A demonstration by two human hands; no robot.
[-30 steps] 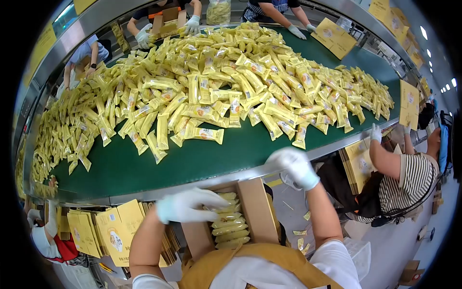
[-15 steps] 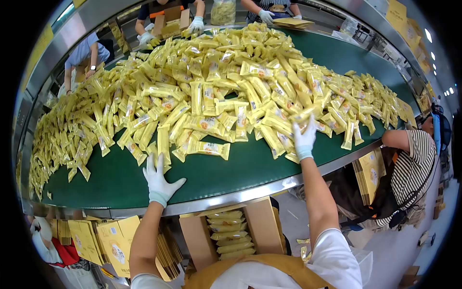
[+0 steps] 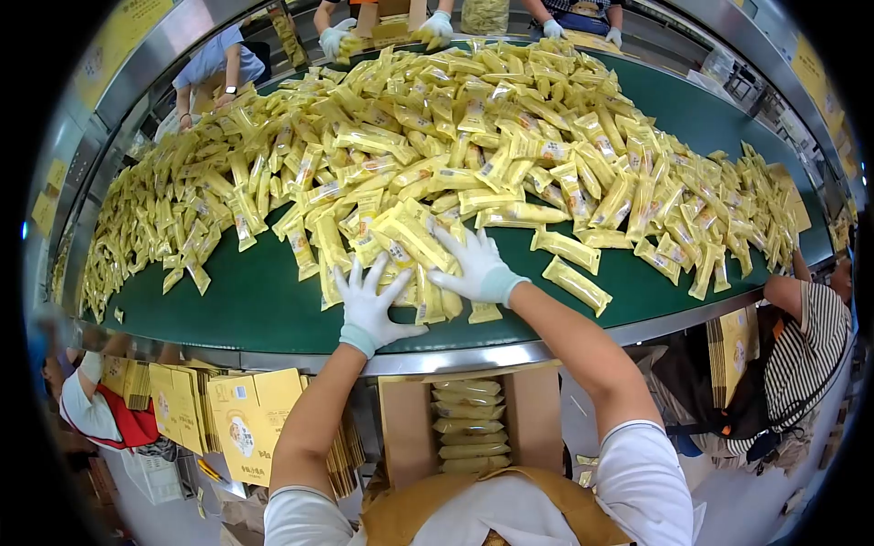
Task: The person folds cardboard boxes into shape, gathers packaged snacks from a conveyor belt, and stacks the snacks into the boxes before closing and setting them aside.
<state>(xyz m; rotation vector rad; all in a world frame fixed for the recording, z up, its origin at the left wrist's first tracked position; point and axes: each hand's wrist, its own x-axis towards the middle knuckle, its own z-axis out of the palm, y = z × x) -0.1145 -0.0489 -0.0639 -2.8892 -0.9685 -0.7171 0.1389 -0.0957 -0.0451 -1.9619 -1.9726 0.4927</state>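
Observation:
Both my hands wear white gloves. My left hand (image 3: 370,306) is spread open, its fingertips against the near edge of a heap of yellow wrapped snack packets (image 3: 401,238). To its right, my right hand (image 3: 478,268) lies with fingers apart on the packets, touching them from the right side. A small cluster of packets sits between the two hands; the undersides of my fingers are hidden. Below my hands, a cardboard box (image 3: 405,428) stands open with a row of yellow packets (image 3: 470,426) inside.
The heap lies on a green conveyor belt (image 3: 273,318) with a metal edge (image 3: 492,356). Flat yellow cartons (image 3: 259,419) stand at lower left. Gloved co-workers' hands (image 3: 339,41) are at the far side. A person in a striped shirt (image 3: 806,355) is at right.
My right hand has swept left towards my left hand, gathering packets between them. My left hand has come against the packets. The head view has shifted.

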